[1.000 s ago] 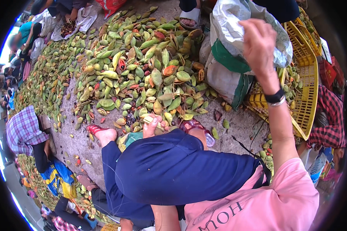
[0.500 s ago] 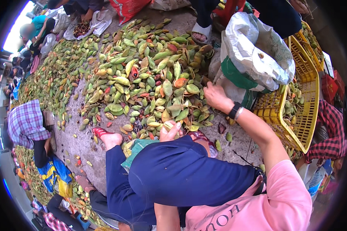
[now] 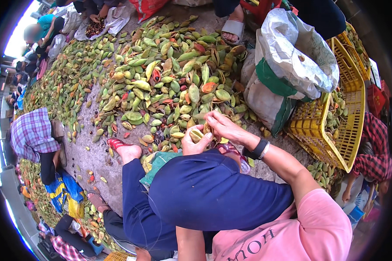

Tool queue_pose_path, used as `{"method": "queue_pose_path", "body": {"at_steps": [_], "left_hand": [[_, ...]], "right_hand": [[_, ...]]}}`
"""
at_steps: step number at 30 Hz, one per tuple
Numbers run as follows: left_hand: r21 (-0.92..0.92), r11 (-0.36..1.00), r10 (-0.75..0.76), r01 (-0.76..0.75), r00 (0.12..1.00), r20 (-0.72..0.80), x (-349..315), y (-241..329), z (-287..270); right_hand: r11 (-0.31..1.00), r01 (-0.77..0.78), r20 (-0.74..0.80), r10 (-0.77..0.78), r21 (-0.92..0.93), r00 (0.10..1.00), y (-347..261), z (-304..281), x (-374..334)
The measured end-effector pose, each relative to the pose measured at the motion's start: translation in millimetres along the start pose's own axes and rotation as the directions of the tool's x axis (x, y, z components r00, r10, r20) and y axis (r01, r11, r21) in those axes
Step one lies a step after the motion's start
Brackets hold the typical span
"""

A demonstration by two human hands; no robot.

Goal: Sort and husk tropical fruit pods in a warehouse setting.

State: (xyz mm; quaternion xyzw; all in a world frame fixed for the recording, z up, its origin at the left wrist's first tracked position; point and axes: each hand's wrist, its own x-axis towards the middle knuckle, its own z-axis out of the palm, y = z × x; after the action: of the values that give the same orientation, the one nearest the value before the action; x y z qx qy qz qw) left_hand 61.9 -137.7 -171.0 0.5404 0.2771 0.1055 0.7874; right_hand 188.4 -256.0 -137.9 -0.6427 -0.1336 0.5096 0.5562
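In front of my raised knee, my left hand grips a yellow-green seed pod. My right hand meets it from the right, its fingers closed on a browner pod piece right beside the pod. Whether the two pieces are still joined, I cannot tell. Beyond both hands spreads a heap of green, yellow and reddish pods, some split. Small dark seeds lie among the pods on the near side. A green and yellow bag sits by my knee, partly hidden by it.
A white and green woven sack stands open at the right, beside a yellow plastic crate holding pods. A person in a plaid shirt sits at the left near a blue and yellow bag. Someone's sandalled foot rests beyond the heap.
My right hand has come back from the heap's edge near the sack and now works at the pod with my left hand. The view has shifted slightly.
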Motion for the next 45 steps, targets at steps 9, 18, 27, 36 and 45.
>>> {"method": "queue_pose_path", "body": {"at_steps": [9,18,27,36,45], "left_hand": [[-0.197,0.959,-0.197,0.205,0.979,0.061,-6,17,-12],[-0.072,0.931,-0.352,0.357,0.933,0.074,-2,20,-5],[0.004,0.958,-0.283,0.288,0.937,0.206,4,25,0],[-0.181,0.940,-0.228,0.289,0.927,0.296,9,18,-2],[-0.259,0.961,-0.022,0.094,0.964,0.266,38,-25,-35]], "right_hand": [[0.871,0.461,0.067,-0.456,-0.169,0.887,2,4,-5],[0.493,0.640,0.323,-0.583,-0.589,0.746,3,-20,6],[0.605,0.588,0.069,-0.663,-0.537,0.745,-3,-23,-14],[0.541,0.445,-0.276,-0.801,-0.714,0.531,-126,-85,-93],[0.257,-0.183,-0.314,-0.815,-0.949,0.486,-147,-248,-84]]}}
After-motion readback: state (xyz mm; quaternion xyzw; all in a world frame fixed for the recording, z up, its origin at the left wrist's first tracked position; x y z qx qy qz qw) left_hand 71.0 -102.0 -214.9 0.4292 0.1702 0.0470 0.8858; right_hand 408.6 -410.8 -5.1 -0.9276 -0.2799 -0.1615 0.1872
